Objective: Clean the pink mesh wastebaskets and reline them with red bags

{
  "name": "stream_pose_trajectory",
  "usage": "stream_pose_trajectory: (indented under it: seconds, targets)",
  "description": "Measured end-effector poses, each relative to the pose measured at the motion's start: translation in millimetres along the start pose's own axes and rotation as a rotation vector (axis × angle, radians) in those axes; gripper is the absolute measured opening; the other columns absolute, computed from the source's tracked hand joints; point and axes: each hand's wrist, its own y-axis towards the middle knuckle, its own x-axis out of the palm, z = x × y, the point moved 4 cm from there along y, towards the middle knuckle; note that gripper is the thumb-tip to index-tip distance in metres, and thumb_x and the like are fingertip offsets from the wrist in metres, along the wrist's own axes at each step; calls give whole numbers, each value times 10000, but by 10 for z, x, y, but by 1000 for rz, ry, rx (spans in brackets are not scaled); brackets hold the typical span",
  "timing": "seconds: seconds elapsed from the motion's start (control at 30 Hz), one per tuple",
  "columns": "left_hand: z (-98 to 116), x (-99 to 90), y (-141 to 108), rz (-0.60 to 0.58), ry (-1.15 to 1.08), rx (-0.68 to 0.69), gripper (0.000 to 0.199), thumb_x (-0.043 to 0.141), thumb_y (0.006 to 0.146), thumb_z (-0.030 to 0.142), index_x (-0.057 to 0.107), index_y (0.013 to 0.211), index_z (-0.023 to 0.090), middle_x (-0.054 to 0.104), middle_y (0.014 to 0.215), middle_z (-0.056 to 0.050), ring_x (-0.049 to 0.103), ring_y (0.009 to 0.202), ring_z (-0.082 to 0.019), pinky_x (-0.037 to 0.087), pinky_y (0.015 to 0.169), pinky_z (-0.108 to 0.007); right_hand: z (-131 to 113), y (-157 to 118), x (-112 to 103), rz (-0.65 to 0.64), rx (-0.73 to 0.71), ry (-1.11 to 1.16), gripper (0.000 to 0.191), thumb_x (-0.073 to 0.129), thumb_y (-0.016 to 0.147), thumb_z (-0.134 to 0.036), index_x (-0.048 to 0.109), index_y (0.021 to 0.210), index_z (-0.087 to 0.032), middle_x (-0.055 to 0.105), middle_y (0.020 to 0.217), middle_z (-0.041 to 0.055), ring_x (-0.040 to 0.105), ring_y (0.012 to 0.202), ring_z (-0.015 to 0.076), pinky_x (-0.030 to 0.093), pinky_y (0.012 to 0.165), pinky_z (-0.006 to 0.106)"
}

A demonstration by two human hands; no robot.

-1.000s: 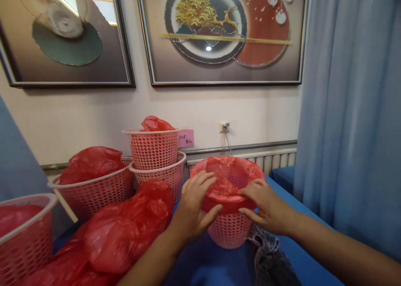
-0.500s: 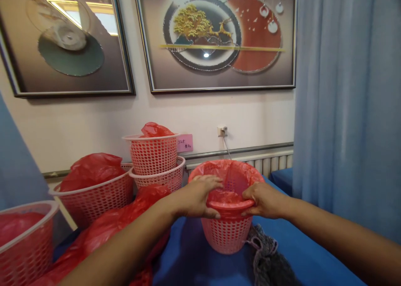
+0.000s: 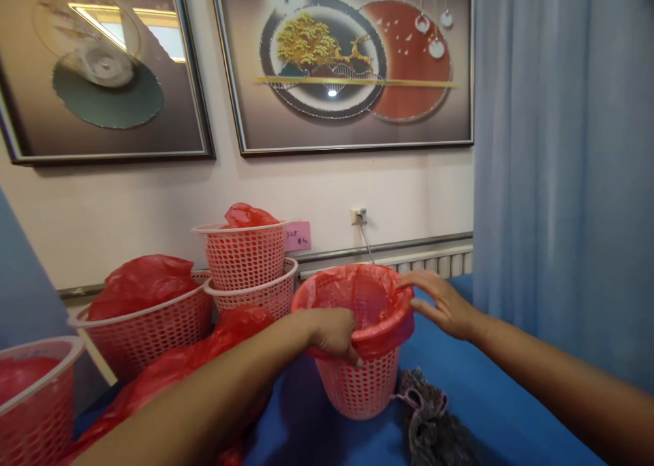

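Note:
A pink perforated basket (image 3: 364, 384) stands on the blue surface, tilted slightly. Its red plastic liner (image 3: 381, 340) is folded outward over the rim. My left hand (image 3: 334, 333) is closed on the near left part of the lined rim, fingertips inside and thumb outside. At the right side of the rim, my right hand (image 3: 443, 304) has thumb and fingers apart, with fingertips touching the liner. Grey knitted fabric (image 3: 434, 425) lies just right of the basket's base.
More pink baskets with red bags stand at the left: a stack (image 3: 245, 258), a wide one (image 3: 148, 330) and one at the edge (image 3: 45, 411). Red plastic (image 3: 178, 370) lies under my left forearm. A blue curtain (image 3: 556, 180) hangs at the right.
My right hand has opened and moved from the near rim to its upper right side. My left hand has closed on the liner at the rim. The basket has shifted slightly left in view.

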Motion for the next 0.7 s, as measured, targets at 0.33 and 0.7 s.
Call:
stream_pose_trajectory:
  seconds: [0.33, 0.7]
  targets:
    - [288, -87, -109, 130, -46, 45, 329, 997, 477, 379, 690, 529, 271, 610, 504, 16, 609, 508, -222, 574, 768, -399, 285, 165, 442, -328, 81, -143, 547, 360, 1104, -420, 687, 710, -226, 728, 758, 52, 661, 779, 218, 472, 945, 428]
    - [-754, -4, -538, 939, -509, -202, 651, 580, 943, 627, 571, 1432, 198, 369, 1705, -165, 229, 1622, -334, 138, 1322, -534, 223, 112, 570, -120, 144, -112, 459, 325, 1103, -449, 741, 1050, -262, 762, 1072, 52, 668, 1053, 223, 481, 1019, 424]
